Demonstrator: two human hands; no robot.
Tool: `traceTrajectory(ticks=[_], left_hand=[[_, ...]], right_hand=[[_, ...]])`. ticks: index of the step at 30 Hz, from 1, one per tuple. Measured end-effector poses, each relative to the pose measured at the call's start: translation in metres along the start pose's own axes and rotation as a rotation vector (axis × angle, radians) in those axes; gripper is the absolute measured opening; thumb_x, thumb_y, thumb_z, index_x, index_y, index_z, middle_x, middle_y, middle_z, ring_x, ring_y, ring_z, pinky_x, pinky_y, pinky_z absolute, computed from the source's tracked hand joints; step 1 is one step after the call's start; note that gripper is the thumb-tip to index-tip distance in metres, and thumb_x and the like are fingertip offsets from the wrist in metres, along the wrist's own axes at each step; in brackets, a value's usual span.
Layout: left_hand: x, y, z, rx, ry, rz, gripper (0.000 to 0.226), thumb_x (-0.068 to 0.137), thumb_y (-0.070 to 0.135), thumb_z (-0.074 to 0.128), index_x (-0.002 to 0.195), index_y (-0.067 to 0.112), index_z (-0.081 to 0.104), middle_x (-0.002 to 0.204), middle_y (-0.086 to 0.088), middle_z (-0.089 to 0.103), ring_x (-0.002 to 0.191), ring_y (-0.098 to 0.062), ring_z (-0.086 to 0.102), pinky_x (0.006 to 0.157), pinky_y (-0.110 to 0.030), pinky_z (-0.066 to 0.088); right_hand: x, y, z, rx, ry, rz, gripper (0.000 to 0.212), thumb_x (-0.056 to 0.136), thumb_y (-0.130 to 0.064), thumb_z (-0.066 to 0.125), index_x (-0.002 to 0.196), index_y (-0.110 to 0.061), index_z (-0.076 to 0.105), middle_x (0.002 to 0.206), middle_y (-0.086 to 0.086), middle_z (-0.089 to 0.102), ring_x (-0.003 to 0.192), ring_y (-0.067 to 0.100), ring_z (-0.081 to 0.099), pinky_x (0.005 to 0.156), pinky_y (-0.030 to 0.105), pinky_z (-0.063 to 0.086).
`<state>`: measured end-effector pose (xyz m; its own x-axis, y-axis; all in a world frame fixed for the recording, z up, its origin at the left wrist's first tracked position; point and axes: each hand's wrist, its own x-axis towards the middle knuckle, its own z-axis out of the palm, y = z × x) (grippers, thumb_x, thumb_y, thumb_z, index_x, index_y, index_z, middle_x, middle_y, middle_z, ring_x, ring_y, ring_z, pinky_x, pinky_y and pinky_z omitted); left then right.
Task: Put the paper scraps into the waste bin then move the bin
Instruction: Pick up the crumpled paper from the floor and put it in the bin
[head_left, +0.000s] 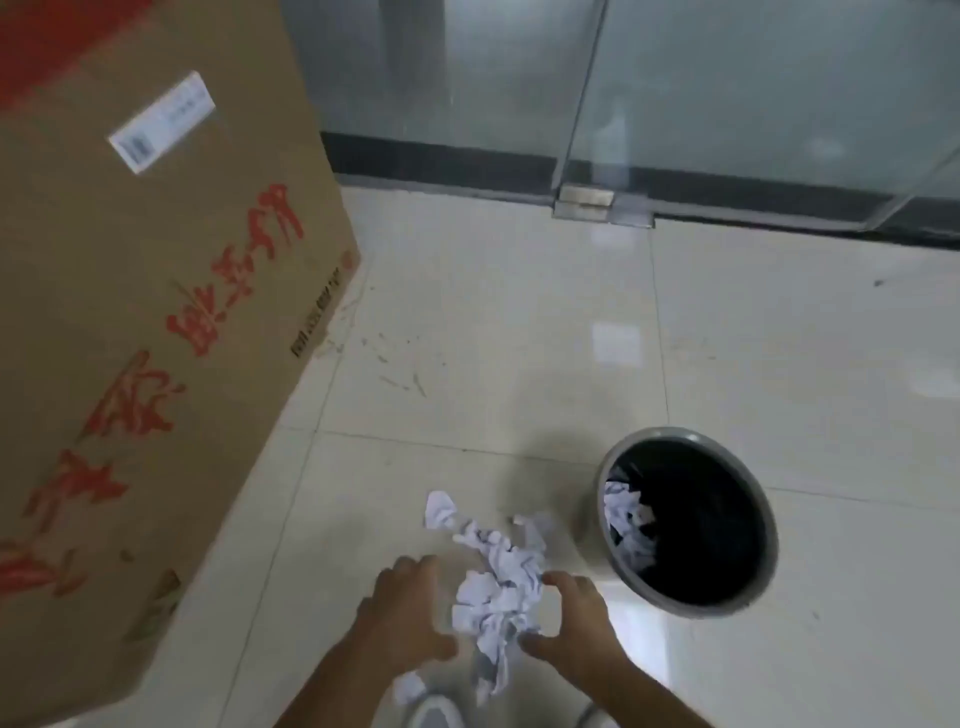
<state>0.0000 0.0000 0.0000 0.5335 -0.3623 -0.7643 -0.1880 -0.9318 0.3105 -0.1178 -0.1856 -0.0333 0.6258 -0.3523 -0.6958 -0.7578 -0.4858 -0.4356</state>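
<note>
Flanking the paper scraps (493, 587) on the floor, left hand (402, 613) and right hand (574, 621), grips open, waste bin (618, 566) just beside.

Glossy pale floor tiles (519, 322); crumpled white paper scraps (493, 587); smooth grey plastic waste bin (597, 519), black inside; matt brown cardboard box (156, 322); glass door (753, 93).

Floor (519, 322): pale glossy tiles, carrying everything.
Lying on it: paper scraps (493, 577), loose.
Standing on it: waste bin (597, 519); cardboard box (156, 312).
</note>
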Motion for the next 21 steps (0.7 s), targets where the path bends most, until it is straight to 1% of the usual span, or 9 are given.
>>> traceTrajectory(ticks=[3, 5, 9, 11, 13, 15, 18, 20, 21], left_hand=[[0.074, -0.032, 0.039, 0.104, -0.019, 0.008, 0.103, 0.065, 0.044, 0.083, 0.150, 0.029, 0.025, 0.151, -0.002, 0.029, 0.137, -0.025, 0.032, 0.105, -0.042, 0.041], [0.124, -0.057, 0.071, 0.153, -0.008, 0.017, 0.112, 0.063, 0.043, 0.085, 0.152, 0.031, 0.019, 0.158, -0.001, 0.019, 0.143, -0.026, 0.023, 0.107, -0.044, 0.040], [0.210, -0.081, 0.115, 0.199, 0.052, 0.077, 0.128, 0.061, 0.037, 0.089, 0.155, 0.035, 0.002, 0.164, -0.003, -0.010, 0.150, -0.032, -0.001, 0.112, -0.054, 0.034], [0.251, -0.081, 0.121, 0.282, 0.100, 0.096, 0.135, 0.059, 0.038, 0.090, 0.155, 0.036, -0.005, 0.163, -0.004, -0.023, 0.150, -0.035, -0.011, 0.114, -0.063, 0.026], [0.284, -0.078, 0.124, 0.342, 0.129, 0.103, 0.141, 0.058, 0.043, 0.091, 0.154, 0.036, -0.012, 0.161, -0.005, -0.030, 0.149, -0.037, -0.019, 0.114, -0.069, 0.017], [0.304, -0.074, 0.130, 0.367, 0.116, 0.102, 0.144, 0.055, 0.047, 0.091, 0.153, 0.035, -0.013, 0.162, -0.007, -0.026, 0.149, -0.039, -0.016, 0.113, -0.070, 0.016], [0.303, -0.066, 0.151, 0.398, 0.077, 0.144, 0.142, 0.050, 0.051, 0.092, 0.153, 0.035, -0.004, 0.163, -0.009, -0.005, 0.147, -0.039, 0.006, 0.108, -0.062, 0.034], [0.299, -0.062, 0.174, 0.383, 0.054, 0.168, 0.135, 0.052, 0.049, 0.091, 0.153, 0.031, 0.002, 0.159, -0.010, 0.004, 0.142, -0.037, 0.015, 0.104, -0.053, 0.043], [0.300, -0.060, 0.184, 0.359, 0.043, 0.179, 0.130, 0.054, 0.046, 0.091, 0.152, 0.029, 0.008, 0.156, -0.011, 0.009, 0.140, -0.037, 0.020, 0.104, -0.049, 0.045]], right_hand=[[0.076, 0.034, 0.053, -0.037, 0.051, 0.020, 0.102, 0.045, -0.058, 0.079, 0.134, -0.031, 0.037, 0.137, 0.000, 0.045, 0.127, 0.023, 0.041, 0.104, 0.036, 0.037], [0.131, 0.059, 0.084, -0.031, 0.072, 0.021, 0.114, 0.043, -0.061, 0.081, 0.139, -0.034, 0.027, 0.145, 0.000, 0.039, 0.134, 0.025, 0.035, 0.106, 0.039, 0.036], [0.202, 0.090, 0.121, -0.068, 0.157, -0.061, 0.129, 0.044, -0.056, 0.086, 0.142, -0.043, 0.005, 0.159, -0.001, 0.005, 0.146, 0.029, 0.010, 0.112, 0.048, 0.028], [0.228, 0.097, 0.127, -0.136, 0.172, -0.071, 0.135, 0.044, -0.052, 0.088, 0.143, -0.045, -0.002, 0.159, -0.003, -0.013, 0.147, 0.030, -0.005, 0.115, 0.051, 0.020], [0.244, 0.104, 0.130, -0.167, 0.176, -0.087, 0.139, 0.044, -0.048, 0.090, 0.142, -0.048, -0.008, 0.157, -0.001, -0.021, 0.146, 0.033, -0.014, 0.116, 0.053, 0.015], [0.253, 0.113, 0.133, -0.182, 0.159, -0.086, 0.139, 0.044, -0.047, 0.091, 0.141, -0.049, -0.009, 0.157, 0.001, -0.024, 0.145, 0.033, -0.017, 0.114, 0.054, 0.016], [0.257, 0.123, 0.142, -0.143, 0.089, -0.049, 0.136, 0.046, -0.041, 0.092, 0.143, -0.047, -0.003, 0.158, 0.001, -0.022, 0.146, 0.030, -0.015, 0.111, 0.051, 0.027], [0.258, 0.125, 0.152, -0.104, 0.064, 0.007, 0.129, 0.050, -0.036, 0.092, 0.144, -0.043, 0.003, 0.158, 0.006, -0.013, 0.146, 0.034, -0.005, 0.110, 0.049, 0.031], [0.259, 0.125, 0.157, -0.088, 0.079, 0.027, 0.121, 0.052, -0.034, 0.091, 0.144, -0.039, 0.012, 0.156, 0.009, -0.002, 0.145, 0.035, 0.005, 0.109, 0.046, 0.034]])
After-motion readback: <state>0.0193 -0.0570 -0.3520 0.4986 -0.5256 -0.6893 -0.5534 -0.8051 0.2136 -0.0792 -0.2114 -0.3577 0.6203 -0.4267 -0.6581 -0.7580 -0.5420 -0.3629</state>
